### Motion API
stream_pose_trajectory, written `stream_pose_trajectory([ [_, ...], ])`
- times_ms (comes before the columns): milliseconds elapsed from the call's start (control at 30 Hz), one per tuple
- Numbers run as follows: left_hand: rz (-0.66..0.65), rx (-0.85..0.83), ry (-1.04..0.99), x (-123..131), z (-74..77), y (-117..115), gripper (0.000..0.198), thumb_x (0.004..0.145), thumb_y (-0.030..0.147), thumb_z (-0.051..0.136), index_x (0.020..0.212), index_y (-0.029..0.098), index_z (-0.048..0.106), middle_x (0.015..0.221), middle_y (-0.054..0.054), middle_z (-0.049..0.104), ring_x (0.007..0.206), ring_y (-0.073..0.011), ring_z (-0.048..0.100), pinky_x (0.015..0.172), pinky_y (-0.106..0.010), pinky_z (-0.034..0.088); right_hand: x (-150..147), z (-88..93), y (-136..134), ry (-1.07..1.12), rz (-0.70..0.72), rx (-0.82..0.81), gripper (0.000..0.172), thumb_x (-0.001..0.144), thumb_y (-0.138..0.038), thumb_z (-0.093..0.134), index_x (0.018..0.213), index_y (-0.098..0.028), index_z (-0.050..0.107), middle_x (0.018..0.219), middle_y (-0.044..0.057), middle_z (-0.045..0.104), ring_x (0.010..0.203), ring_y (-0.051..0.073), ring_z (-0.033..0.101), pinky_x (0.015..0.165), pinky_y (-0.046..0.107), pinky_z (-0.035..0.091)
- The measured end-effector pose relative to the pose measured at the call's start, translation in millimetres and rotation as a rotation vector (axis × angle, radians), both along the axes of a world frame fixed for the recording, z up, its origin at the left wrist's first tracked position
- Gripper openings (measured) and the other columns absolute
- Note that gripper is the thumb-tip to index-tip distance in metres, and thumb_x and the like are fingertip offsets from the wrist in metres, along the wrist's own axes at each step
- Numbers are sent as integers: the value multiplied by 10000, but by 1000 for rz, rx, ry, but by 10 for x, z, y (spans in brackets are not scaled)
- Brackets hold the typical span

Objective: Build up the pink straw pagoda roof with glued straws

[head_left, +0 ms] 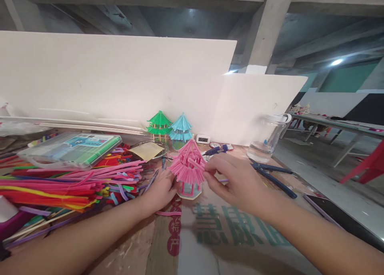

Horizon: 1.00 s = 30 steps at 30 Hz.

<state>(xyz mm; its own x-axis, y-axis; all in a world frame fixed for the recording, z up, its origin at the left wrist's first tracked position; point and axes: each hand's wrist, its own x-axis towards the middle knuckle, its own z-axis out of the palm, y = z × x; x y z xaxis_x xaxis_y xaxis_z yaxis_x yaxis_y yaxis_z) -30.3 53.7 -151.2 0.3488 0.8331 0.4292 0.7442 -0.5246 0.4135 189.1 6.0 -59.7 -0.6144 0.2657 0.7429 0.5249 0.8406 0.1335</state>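
A small pink pavilion model (189,167), its tiered roof made of pipe-cleaner pieces, stands upright on a pale flat base in the middle of the table. My left hand (162,189) is closed around its lower left side, with the fingertips partly hidden behind it. My right hand (226,177) pinches the right edge of the pink roof between thumb and fingers; whether a loose piece is in the pinch cannot be made out. Behind it stand a green pavilion model (160,125) and a light blue pavilion model (181,127).
Bundles of coloured pipe cleaners (60,187) and a clear plastic case (72,149) lie at left. A blue glue gun (216,150), dark-handled pliers (274,179), a clear water jug (265,139) and a phone (345,217) are at right. A white board (114,75) rises behind.
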Motion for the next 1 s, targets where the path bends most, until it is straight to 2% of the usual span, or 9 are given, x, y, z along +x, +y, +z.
stream_pose_trajectory([
  [133, 39, -100, 279, -9, 189, -117, 188, 830, 274, 487, 849, 140, 617, 946, -166, 645, 940, -310, 593, 870, -450, 447, -96, 148, -1, 39, -44, -24, 148, 895, -168, 442, 764, -196, 504, 665, 11, 571, 608, 136, 501, 564, 253, 352],
  [267, -47, -119, 417, 22, 448, -327, 178, 768, 182, 523, 888, 152, 651, 980, -155, 675, 949, -300, 622, 860, -391, 449, -95, 159, 6, 60, -68, -38, 145, 879, -166, 446, 747, -203, 495, 651, -2, 554, 586, 129, 492, 557, 252, 340],
  [367, -10, -169, 518, 68, 683, -553, 220, 744, 171, 538, 912, 190, 679, 860, -104, 696, 772, -265, 646, 674, -326, 454, -20, 150, -7, 74, -93, -67, 138, 877, -177, 461, 748, -204, 501, 642, -4, 550, 580, 131, 504, 539, 251, 342],
  [433, 39, -239, 562, 73, 860, -701, 169, 779, 224, 528, 819, 213, 693, 710, -69, 677, 585, -234, 607, 544, -307, 398, 47, 172, -27, 77, -98, -129, 147, 878, -183, 463, 739, -209, 504, 632, -6, 556, 565, 129, 508, 522, 247, 347],
  [533, -32, -249, 446, 35, 1153, -825, 194, 785, 282, 544, 633, 258, 664, 554, 6, 610, 443, -163, 517, 456, -269, 306, 135, 226, -49, 102, -91, -230, 165, 878, -192, 461, 721, -214, 505, 606, -17, 564, 520, 117, 491, 490, 234, 344],
  [600, 19, -142, 407, 16, 1359, -815, 275, 812, 335, 502, 583, 246, 626, 513, 14, 573, 428, -149, 491, 432, -259, 277, 166, 250, -46, 130, -101, -257, 170, 879, -212, 468, 712, -213, 505, 586, -26, 555, 502, 110, 475, 475, 227, 332],
  [733, 81, 79, 155, 125, 1697, -669, 324, 814, 460, 514, 639, 228, 659, 522, 26, 563, 468, -133, 494, 442, -230, 304, 169, 254, -19, 196, -133, -278, 187, 888, -254, 473, 709, -207, 502, 584, -33, 549, 496, 101, 464, 472, 220, 319],
  [833, 2, 104, -99, 311, 1759, -569, 253, 802, 424, 560, 822, 235, 726, 676, 22, 669, 616, -146, 585, 538, -225, 409, 157, 245, -1, 228, -175, -249, 189, 897, -271, 470, 723, -204, 502, 585, -33, 553, 489, 98, 460, 475, 223, 295],
  [1000, -198, -181, -403, 499, 1511, -414, 300, 754, 409, 672, 984, 221, 711, 805, -9, 728, 700, -157, 647, 635, -263, 508, 129, 197, 47, 274, -180, -190, 171, 902, -261, 452, 746, -201, 489, 576, -35, 534, 466, 89, 430, 476, 227, 265],
])
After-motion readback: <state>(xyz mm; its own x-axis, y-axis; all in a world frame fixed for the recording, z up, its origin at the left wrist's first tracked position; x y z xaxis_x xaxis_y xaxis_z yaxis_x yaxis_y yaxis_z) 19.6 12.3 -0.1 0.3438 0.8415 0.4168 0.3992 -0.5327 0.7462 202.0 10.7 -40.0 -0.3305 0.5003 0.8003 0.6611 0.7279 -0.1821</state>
